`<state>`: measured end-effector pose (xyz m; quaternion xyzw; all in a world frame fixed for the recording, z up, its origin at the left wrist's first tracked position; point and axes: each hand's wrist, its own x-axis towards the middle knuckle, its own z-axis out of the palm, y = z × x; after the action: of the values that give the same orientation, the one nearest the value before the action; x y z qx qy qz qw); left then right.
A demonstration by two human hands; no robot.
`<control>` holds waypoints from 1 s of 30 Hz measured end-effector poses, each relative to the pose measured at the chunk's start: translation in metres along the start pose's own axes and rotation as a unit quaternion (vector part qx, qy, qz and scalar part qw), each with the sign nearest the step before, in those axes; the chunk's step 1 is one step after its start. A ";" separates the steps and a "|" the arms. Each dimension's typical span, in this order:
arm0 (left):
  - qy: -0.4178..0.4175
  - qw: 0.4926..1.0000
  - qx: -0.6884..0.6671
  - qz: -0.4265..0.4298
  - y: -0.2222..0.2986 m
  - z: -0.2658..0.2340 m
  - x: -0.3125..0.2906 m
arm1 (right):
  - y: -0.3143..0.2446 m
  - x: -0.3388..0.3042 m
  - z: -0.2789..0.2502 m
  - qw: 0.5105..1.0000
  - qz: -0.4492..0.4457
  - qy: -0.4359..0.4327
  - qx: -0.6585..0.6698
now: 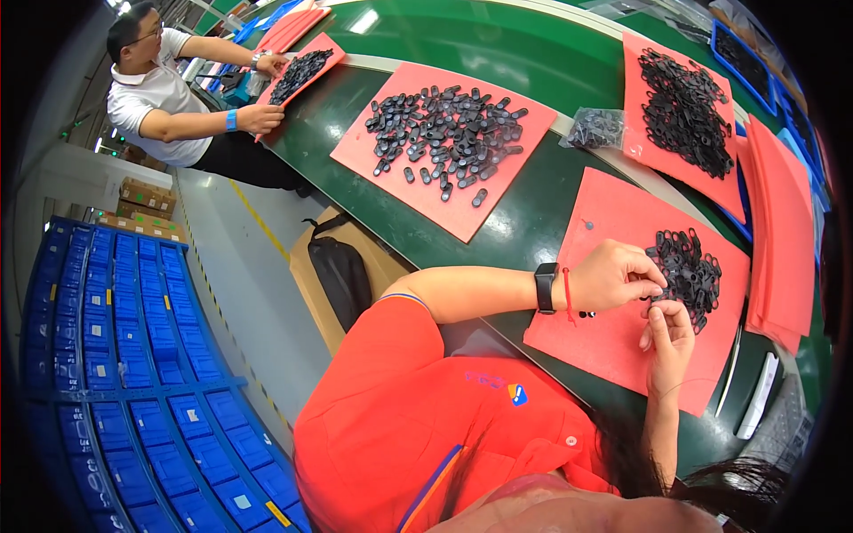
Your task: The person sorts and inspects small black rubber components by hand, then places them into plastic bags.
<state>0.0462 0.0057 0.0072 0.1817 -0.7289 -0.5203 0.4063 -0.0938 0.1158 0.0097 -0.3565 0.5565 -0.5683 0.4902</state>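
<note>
Evidently the close handwork is on: the left hand (615, 275) and the right hand (671, 345) meet fingertip to fingertip at the near-left edge of a heap of black parts (697, 280). The heap lies on a pink mat (613, 355) on the green table (369, 209). On each hand the thumb and forefinger are drawn together, and they seem to be pinching a small black part (655, 298) between them, just above the mat; the fingers cover most of it, so I cannot tell which way it faces or whether it is one piece or two. The other fingers of both hands are curled loosely in. I take the step in hand to be working on this one part, with both hands sharing it. From here, the next move calls for a light, steady pinch on both sides and tips kept clear of the heap, which sits right beside them. A small grey disc (588, 225) lies alone near the mat's far-left edge, and some tiny dark bits (586, 314) lie just beside the left wrist, easy to brush with the forearm
</note>
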 end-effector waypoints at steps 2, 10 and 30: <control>-0.007 1.000 0.007 0.010 0.000 0.002 -0.001 | 0.002 0.000 0.001 1.000 0.009 -0.010 0.010; -0.043 0.978 -0.136 -0.154 -0.003 0.004 -0.004 | 0.000 0.000 0.004 0.999 0.026 -0.010 0.027; -0.026 1.000 -0.015 0.004 0.003 0.005 -0.005 | 0.006 0.003 -0.002 0.999 0.008 0.018 0.025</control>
<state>0.0456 0.0132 0.0070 0.1588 -0.7323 -0.5338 0.3919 -0.0959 0.1139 0.0026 -0.3296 0.5539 -0.5845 0.4928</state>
